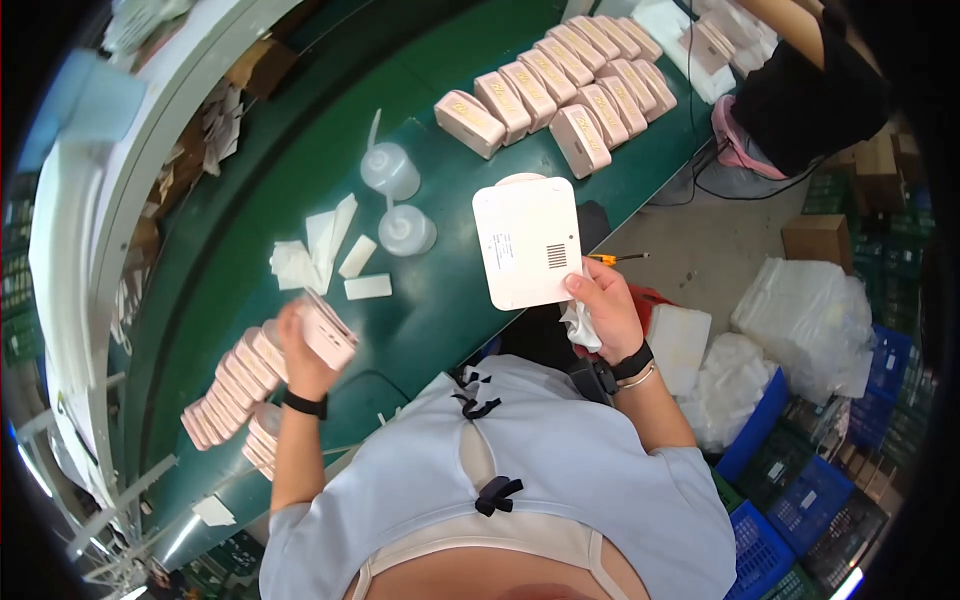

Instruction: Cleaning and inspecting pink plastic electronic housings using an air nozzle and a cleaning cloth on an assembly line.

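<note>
My right hand (612,318) grips the lower right corner of a pale, rounded-square device (532,225), its flat face with vent slots and a small label turned up. A crumpled white cloth (580,328) is bunched in the same hand's fingers. Over at the left, my left hand (303,355) is closed around a pink rounded device (328,336), slightly blurred. It is beside a row of similar pink devices (235,385) standing close together on the green table (440,300).
Two translucent bottles with spouts (390,170) stand mid-table, near folded white cloths (318,245) and two small white blocks (368,287). More pink devices (545,85) stand in rows at the far right. Another person (815,95) is beyond them. Blue crates (765,550) and plastic-wrapped bundles (805,320) sit at right.
</note>
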### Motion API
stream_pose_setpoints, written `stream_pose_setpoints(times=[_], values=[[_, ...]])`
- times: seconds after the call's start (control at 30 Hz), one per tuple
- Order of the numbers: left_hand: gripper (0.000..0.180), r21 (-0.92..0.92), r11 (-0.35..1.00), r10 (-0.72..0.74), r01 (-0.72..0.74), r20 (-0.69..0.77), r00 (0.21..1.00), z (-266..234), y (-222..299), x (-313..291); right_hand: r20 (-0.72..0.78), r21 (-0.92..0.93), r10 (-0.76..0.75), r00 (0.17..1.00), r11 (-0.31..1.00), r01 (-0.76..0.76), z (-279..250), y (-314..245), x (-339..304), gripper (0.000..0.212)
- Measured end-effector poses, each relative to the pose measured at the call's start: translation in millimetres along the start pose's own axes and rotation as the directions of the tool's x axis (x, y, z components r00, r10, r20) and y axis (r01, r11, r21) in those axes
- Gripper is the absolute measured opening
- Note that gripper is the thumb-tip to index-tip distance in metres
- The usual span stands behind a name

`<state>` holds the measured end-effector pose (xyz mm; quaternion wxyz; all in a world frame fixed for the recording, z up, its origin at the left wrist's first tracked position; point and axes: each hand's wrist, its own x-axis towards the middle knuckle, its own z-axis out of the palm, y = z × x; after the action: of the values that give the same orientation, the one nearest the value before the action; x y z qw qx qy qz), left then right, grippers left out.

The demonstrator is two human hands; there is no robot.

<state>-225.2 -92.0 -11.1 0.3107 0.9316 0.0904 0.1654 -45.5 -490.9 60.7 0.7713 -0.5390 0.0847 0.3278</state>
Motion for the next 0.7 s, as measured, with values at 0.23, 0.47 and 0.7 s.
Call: stream_pose_setpoints(times=[0.23,0.47,0.7], values=[[0.102,0.106,0.991,0.093,-0.081,-0.107,0.990,32,33,-100,0.226,0.234,0.156,0.962,0.949,-0.209,-32,41,-5,0.050],[0.107,-0.044,0.997,-0.065,0.062,-0.095,0.993,28,61,-134,0.526,0.675,0.226,0.820,0.476,-0.564,-80,117,67,0.072],[0.111,-0.102,0.991,-0.104,0.084,-0.215,0.971,28,67,-157,0.615,0.692,0.136,0.777,0.381,-0.614,-97,123,91,0.069]])
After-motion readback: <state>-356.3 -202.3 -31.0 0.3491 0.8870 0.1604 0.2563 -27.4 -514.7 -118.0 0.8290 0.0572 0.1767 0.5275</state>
